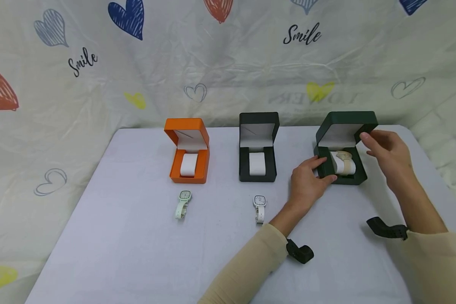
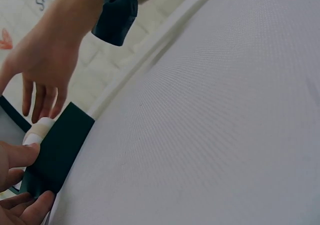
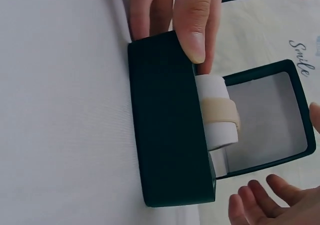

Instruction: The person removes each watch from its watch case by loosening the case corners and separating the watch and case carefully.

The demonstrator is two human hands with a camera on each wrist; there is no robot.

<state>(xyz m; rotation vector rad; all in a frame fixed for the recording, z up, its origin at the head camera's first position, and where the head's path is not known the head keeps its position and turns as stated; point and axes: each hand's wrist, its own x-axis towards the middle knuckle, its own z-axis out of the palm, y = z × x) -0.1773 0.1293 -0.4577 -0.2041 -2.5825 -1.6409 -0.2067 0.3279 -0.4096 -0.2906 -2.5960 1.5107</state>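
A dark green watch box [image 1: 351,180] stands with its lid raised at the right of the table. Inside, a beige-strapped watch [image 1: 345,158] is wrapped around a white cushion [image 3: 215,86]. My left hand [image 1: 308,180] grips the box's left front corner, its thumb over the front edge in the right wrist view. Beside the raised lid [image 1: 346,117], on its right, is my right hand [image 1: 393,156], fingers loosely bent and holding nothing. Its thumb comes close to the lid's edge; whether they touch I cannot tell.
An orange box [image 1: 188,179] and a black box [image 1: 257,178] stand open to the left, each with a white cushion. In front of them lie a pale green watch [image 1: 184,202] and a white watch [image 1: 259,205]. Behind the table [image 1: 137,236] hangs a heart-printed sheet [image 1: 235,55].
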